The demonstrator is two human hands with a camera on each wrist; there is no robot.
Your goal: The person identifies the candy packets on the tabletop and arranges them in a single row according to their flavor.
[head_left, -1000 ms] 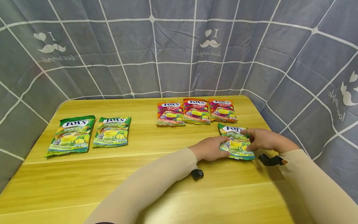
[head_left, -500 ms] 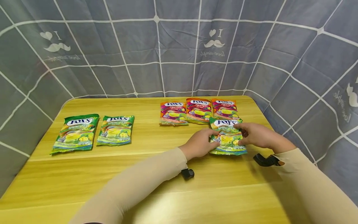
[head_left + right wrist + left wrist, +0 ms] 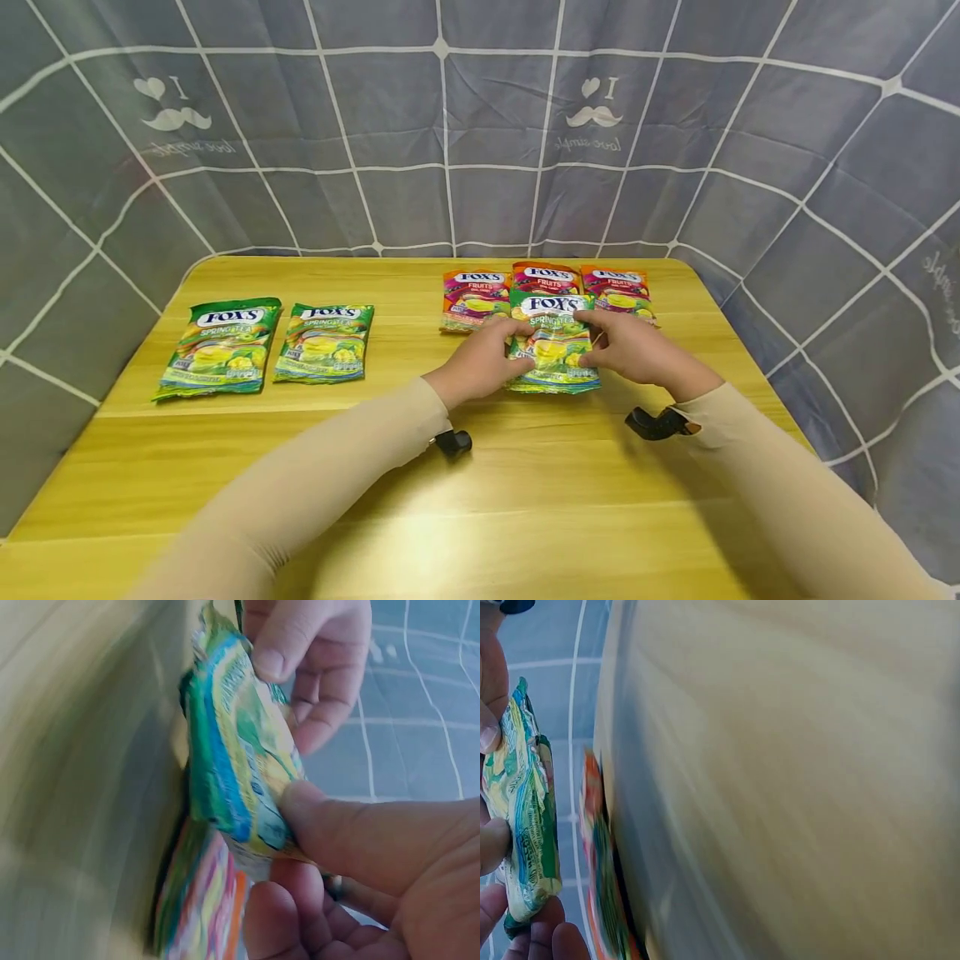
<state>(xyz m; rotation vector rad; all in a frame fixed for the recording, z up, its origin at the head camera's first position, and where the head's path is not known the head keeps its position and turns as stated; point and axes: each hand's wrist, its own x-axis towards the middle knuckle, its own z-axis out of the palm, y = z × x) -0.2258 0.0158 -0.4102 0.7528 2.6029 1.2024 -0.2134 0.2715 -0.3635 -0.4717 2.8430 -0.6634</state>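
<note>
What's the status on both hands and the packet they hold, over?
Left hand and right hand gripping green packet at opposite sides. Packet clear of table. Three Fruits packets beyond it; no obstruction seen.

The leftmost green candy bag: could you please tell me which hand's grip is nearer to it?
Left: the left grip is right of the leftmost bag, beyond a second green bag; the right grip is farther right, at the right side of the held bag.

The held Spring Tea packet (image 3: pixel 555 346) has moved left.
</note>
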